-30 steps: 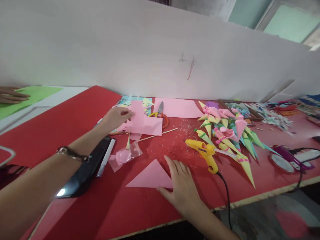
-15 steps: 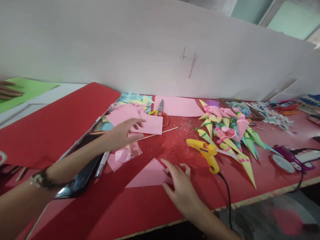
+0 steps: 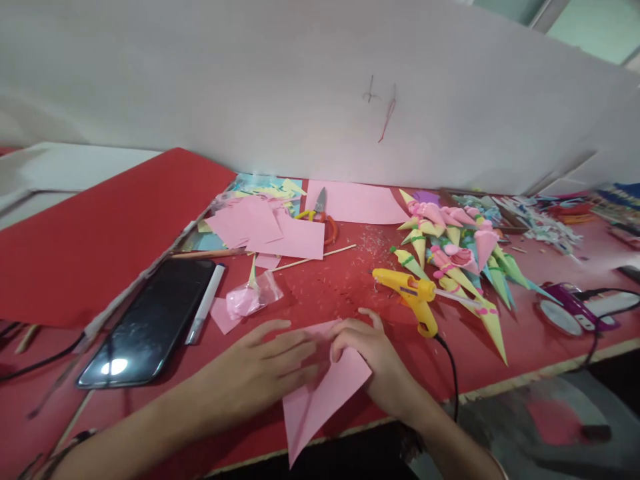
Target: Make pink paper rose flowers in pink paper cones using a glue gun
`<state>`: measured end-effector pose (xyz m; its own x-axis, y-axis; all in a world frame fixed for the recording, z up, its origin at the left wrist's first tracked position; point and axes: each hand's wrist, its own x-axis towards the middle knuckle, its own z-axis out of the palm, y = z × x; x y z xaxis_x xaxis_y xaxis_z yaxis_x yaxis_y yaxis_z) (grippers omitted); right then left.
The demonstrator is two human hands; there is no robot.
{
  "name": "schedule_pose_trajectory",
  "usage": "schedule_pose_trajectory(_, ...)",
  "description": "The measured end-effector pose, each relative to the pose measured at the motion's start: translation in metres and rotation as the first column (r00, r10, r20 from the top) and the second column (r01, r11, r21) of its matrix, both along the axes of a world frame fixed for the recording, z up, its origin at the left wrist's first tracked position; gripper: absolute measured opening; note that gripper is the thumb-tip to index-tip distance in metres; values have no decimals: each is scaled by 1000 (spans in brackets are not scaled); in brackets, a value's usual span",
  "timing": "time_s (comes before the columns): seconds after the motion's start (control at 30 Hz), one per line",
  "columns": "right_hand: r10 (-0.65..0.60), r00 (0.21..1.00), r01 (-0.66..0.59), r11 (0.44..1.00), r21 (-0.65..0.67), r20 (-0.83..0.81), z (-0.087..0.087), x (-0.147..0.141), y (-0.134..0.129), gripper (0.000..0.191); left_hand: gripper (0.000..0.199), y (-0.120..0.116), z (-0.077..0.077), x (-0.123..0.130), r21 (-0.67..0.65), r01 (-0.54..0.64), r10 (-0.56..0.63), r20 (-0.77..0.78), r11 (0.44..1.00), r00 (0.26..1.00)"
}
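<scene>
A sheet of pink paper (image 3: 327,393) is lifted near the table's front edge, bent, with one corner pointing down. My right hand (image 3: 370,357) is closed on its upper right part, the fingers curled over the edge. Against the paper's left side rests my left hand (image 3: 283,363), its fingers stretched out and slightly apart. To the right lies a yellow hot glue gun (image 3: 413,297) beside several small yellow, pink and green paper cones (image 3: 453,257). Pink paper pieces (image 3: 250,223) are piled behind my left hand.
A black phone (image 3: 150,320) and a marker (image 3: 206,303) lie at the left, beside a large red board (image 3: 115,233). Orange-handled scissors (image 3: 323,210) and a thin wooden stick (image 3: 320,257) lie behind. The glue gun's cord (image 3: 454,380) hangs over the front edge.
My left hand has come down from the pink pile to the paper. My right hand has taken hold of the sheet, lifting and turning it. The other person's hand and green sheet have left view.
</scene>
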<state>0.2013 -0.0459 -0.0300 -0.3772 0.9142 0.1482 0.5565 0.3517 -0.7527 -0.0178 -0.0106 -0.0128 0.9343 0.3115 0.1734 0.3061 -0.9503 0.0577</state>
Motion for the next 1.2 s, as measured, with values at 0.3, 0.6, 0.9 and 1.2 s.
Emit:
schedule_pose_trajectory(0.3, -26, 889, -199, 877, 437, 457, 1, 10, -18, 13, 28, -16, -16, 15, 84, -105, 120, -204, 991, 972)
schedule_pose_trajectory(0.6, 48, 880, -219, 924, 314, 473, -3, 19, -28, 22, 47, -28, -14, 24, -93, -273, 241, -261, 958, 935)
schedule_pose_trajectory(0.9, 20, 961, -78, 976, 203, 276, -8, 16, -23, 32, 29, -14, -22, 7, -244, -197, 196, -29, 949, 980)
schedule_pose_trajectory(1.2, -203, 928, 172, 977, 127, 312, -11, 3, -13, 25, 29, -6, -22, 5, -351, -483, 492, -70, 802, 868)
